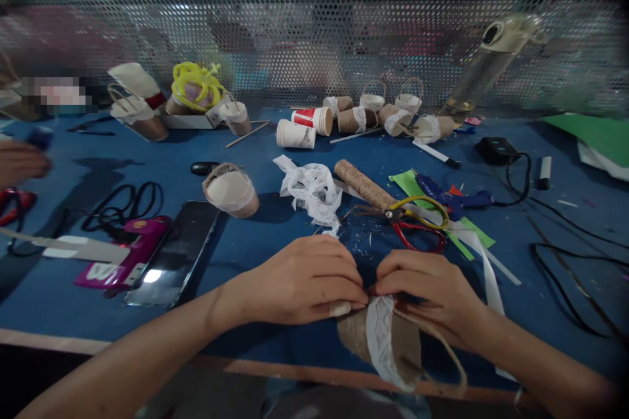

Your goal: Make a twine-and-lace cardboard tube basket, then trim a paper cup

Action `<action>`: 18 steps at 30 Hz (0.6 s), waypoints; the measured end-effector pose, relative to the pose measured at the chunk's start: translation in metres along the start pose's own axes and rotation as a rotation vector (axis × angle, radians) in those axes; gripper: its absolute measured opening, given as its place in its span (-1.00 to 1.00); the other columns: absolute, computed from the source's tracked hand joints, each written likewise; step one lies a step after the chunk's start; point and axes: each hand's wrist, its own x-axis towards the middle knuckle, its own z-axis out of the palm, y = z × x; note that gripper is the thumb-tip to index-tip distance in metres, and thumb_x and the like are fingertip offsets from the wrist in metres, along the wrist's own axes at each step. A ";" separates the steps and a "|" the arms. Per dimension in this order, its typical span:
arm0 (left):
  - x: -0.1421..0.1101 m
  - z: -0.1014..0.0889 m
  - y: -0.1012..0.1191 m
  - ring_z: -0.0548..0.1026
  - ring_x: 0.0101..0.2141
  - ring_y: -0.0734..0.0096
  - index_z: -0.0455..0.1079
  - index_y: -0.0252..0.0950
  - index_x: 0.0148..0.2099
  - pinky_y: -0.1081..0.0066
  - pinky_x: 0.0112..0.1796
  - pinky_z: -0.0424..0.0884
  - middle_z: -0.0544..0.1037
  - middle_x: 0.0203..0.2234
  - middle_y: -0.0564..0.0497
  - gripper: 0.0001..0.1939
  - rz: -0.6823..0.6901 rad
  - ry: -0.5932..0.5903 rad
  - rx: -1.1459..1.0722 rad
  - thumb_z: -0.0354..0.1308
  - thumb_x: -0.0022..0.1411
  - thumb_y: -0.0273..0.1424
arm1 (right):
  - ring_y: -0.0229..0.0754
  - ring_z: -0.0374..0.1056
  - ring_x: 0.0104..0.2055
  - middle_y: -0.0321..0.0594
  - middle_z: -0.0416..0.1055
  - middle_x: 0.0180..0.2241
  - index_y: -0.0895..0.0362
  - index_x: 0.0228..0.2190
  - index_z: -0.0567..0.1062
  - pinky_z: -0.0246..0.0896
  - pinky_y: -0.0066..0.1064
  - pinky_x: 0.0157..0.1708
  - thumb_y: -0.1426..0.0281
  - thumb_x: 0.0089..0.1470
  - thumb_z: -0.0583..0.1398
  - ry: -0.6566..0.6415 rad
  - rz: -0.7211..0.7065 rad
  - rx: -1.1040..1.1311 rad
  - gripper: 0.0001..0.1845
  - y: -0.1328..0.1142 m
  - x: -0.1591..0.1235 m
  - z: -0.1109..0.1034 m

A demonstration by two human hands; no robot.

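Near the table's front edge I hold a small twine-wrapped cup basket (pixel 354 334) on its side. A band of white lace (pixel 382 340) circles it, and a twine handle loops off to the right. My left hand (pixel 304 281) is closed, fingertips pinching at the lace's upper end. My right hand (pixel 427 285) has its fingers bent over the basket's upper side, beside the lace. A loose heap of white lace ribbon (pixel 312 190) lies just beyond my left hand. Scissors (pixel 417 219) with yellow and red handles rest beyond my right hand, by a twine spool (pixel 363 183).
Several finished cup baskets (pixel 356 120) and paper cups (pixel 296 134) line the mesh screen. A blue glue gun (pixel 455 201) trails its cable on the right; a water bottle (pixel 491 65) stands behind. Left are another basket (pixel 230 190), a phone (pixel 174 252) and another person's hand (pixel 19 163).
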 end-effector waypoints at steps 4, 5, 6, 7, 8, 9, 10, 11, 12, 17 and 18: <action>0.002 -0.001 0.001 0.55 -0.21 0.34 0.44 -0.36 -0.09 0.26 -0.03 0.45 0.65 -0.25 -0.11 -0.89 -0.014 0.007 0.013 0.10 0.40 -0.50 | -0.28 0.36 -0.35 -0.19 0.43 -0.30 0.13 -0.25 0.51 0.23 -0.47 -0.32 0.36 0.31 0.11 -0.001 0.010 0.005 -0.82 -0.001 0.000 0.000; 0.002 -0.001 0.001 0.54 -0.22 0.33 0.43 -0.37 -0.09 0.26 -0.04 0.46 0.64 -0.26 -0.11 -0.89 -0.019 0.015 0.021 0.09 0.40 -0.50 | -0.29 0.36 -0.35 -0.19 0.43 -0.30 0.13 -0.26 0.51 0.23 -0.47 -0.32 0.36 0.31 0.11 0.007 0.005 0.003 -0.81 -0.001 0.001 0.000; 0.003 0.000 0.002 0.54 -0.23 0.33 0.43 -0.38 -0.09 0.26 -0.05 0.46 0.64 -0.26 -0.11 -0.89 -0.024 0.021 0.025 0.09 0.40 -0.50 | -0.29 0.36 -0.36 -0.19 0.43 -0.31 0.14 -0.27 0.51 0.23 -0.48 -0.32 0.37 0.31 0.11 0.017 -0.001 0.001 -0.81 -0.001 0.001 0.000; 0.003 0.001 0.003 0.53 -0.24 0.32 0.43 -0.38 -0.09 0.27 -0.07 0.47 0.63 -0.26 -0.11 -0.89 -0.032 0.023 0.029 0.09 0.39 -0.50 | -0.29 0.36 -0.36 -0.19 0.44 -0.31 0.14 -0.28 0.51 0.23 -0.48 -0.33 0.38 0.31 0.11 0.026 -0.003 -0.002 -0.81 0.000 0.002 0.000; 0.002 0.002 0.003 0.52 -0.24 0.32 0.43 -0.38 -0.09 0.27 -0.09 0.47 0.63 -0.26 -0.11 -0.89 -0.041 0.024 0.035 0.09 0.39 -0.50 | -0.29 0.36 -0.37 -0.19 0.44 -0.32 0.14 -0.29 0.52 0.22 -0.49 -0.34 0.38 0.31 0.12 0.031 0.001 -0.004 -0.81 0.000 0.003 0.000; 0.002 0.003 0.004 0.51 -0.24 0.31 0.43 -0.37 -0.10 0.27 -0.10 0.47 0.63 -0.26 -0.11 -0.89 -0.049 0.024 0.046 0.09 0.39 -0.50 | -0.29 0.37 -0.37 -0.19 0.44 -0.32 0.14 -0.29 0.52 0.23 -0.49 -0.34 0.39 0.31 0.12 0.032 0.005 -0.006 -0.82 0.000 0.003 0.000; 0.001 0.004 0.005 0.51 -0.23 0.29 0.43 -0.37 -0.10 0.27 -0.12 0.47 0.62 -0.26 -0.10 -0.89 -0.054 0.026 0.064 0.09 0.39 -0.50 | -0.29 0.37 -0.37 -0.19 0.44 -0.32 0.14 -0.30 0.52 0.23 -0.49 -0.34 0.39 0.30 0.13 0.035 0.010 -0.005 -0.82 0.000 0.004 0.000; 0.001 0.005 0.005 0.51 -0.23 0.28 0.42 -0.37 -0.11 0.27 -0.12 0.46 0.62 -0.26 -0.10 -0.89 -0.060 0.025 0.084 0.08 0.39 -0.50 | -0.29 0.37 -0.37 -0.20 0.44 -0.32 0.14 -0.31 0.52 0.23 -0.49 -0.34 0.39 0.30 0.13 0.033 0.015 -0.002 -0.82 0.000 0.004 0.001; 0.001 0.006 0.005 0.50 -0.22 0.28 0.42 -0.36 -0.12 0.28 -0.12 0.46 0.62 -0.25 -0.10 -0.89 -0.066 0.024 0.100 0.07 0.39 -0.49 | -0.29 0.38 -0.36 -0.20 0.44 -0.33 0.14 -0.31 0.52 0.24 -0.49 -0.34 0.38 0.30 0.13 0.028 0.019 0.005 -0.82 -0.001 0.004 0.001; 0.001 0.009 0.004 0.51 -0.23 0.33 0.43 -0.33 -0.12 0.33 -0.12 0.46 0.63 -0.24 -0.06 -0.87 -0.113 0.032 0.049 0.04 0.43 -0.49 | -0.29 0.42 -0.37 -0.20 0.46 -0.34 0.13 -0.33 0.54 0.27 -0.51 -0.36 0.34 0.32 0.14 0.052 0.021 0.017 -0.77 -0.007 0.006 0.001; 0.001 0.009 0.003 0.52 -0.24 0.34 0.43 -0.32 -0.13 0.34 -0.13 0.46 0.63 -0.25 -0.06 -0.86 -0.127 0.049 0.018 0.03 0.44 -0.47 | -0.29 0.43 -0.37 -0.20 0.47 -0.35 0.13 -0.34 0.55 0.27 -0.51 -0.37 0.33 0.32 0.13 0.076 0.019 0.013 -0.76 -0.008 0.007 0.000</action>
